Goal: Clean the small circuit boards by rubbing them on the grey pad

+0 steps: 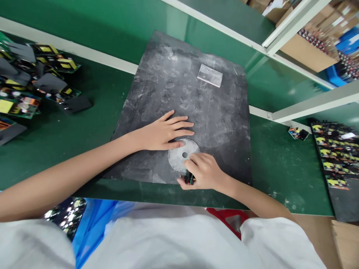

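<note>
My left hand (169, 132) lies flat with its fingers spread on a dark, chalk-marked mat (221, 123). Its lower edge reaches the rim of a round pale grey disc (176, 158) with a small hole in the middle. On the disc's near right side, my right hand (203, 170) is closed around a small electronic component (191, 178). Black, green and a bit of red show on that part; the fingers hide the rest. Farther back on the mat rests a whitish rectangular plate (210, 75).
Circuit boards (36, 74) with yellow transformers and dark sheets are heaped at the left. On the right are a single small board (298, 133) and a black tray (343, 201) with rows of boards. White frame posts (311, 108) rise at the right. Below the bench edge is a blue crate (94, 220).
</note>
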Available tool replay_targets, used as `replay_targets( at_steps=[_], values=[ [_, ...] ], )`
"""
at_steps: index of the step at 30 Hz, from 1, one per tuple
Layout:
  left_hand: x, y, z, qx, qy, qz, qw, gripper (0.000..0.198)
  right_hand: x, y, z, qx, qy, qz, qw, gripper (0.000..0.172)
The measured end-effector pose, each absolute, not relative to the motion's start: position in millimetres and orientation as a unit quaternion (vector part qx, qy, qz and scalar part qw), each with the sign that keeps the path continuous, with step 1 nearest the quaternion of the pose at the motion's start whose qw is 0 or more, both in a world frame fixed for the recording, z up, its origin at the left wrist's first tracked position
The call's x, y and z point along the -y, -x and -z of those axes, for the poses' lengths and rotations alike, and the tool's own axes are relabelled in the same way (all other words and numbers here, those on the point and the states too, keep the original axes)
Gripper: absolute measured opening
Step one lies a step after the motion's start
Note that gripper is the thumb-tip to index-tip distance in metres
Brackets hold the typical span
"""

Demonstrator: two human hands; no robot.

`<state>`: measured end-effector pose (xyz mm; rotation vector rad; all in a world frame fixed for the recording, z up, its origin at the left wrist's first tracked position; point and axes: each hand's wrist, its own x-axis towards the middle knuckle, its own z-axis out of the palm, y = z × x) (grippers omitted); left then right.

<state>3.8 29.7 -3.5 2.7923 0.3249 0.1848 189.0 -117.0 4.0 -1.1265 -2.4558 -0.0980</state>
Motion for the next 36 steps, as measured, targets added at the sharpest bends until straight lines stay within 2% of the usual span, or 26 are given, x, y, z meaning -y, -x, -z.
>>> replay_targets(
  at_steps=[11,17,23,28,33,36],
  values=[
    [-29.0,-3.8,5.5,-0.111,-0.977,-0.080,0.164,0.045,111.4,-192.4,-9.3,0.900,0.375,0.007,0.222,0.025],
    [-28.6,-3.3,5.3,-0.113,-0.979,-0.074,0.153,0.045,121.6,-186.7,-19.7,0.927,0.340,0.047,0.150,0.020],
    [-28.6,-3.5,4.0,-0.116,-0.980,-0.068,0.149,0.046,111.3,-191.5,-19.0,0.871,0.458,0.073,0.162,0.022],
    [-28.3,-4.1,4.0,-0.114,-0.980,-0.064,0.147,0.046,117.8,-186.6,-18.2,0.894,0.413,0.054,0.164,0.021],
    [-28.4,-3.8,4.7,-0.116,-0.980,-0.067,0.150,0.047,113.0,-190.1,-16.0,0.861,0.475,0.057,0.171,0.022],
    [-28.5,-2.9,4.0,-0.115,-0.979,-0.067,0.152,0.046,114.5,-188.2,-17.0,0.877,0.448,0.046,0.165,0.022]
  ],
)
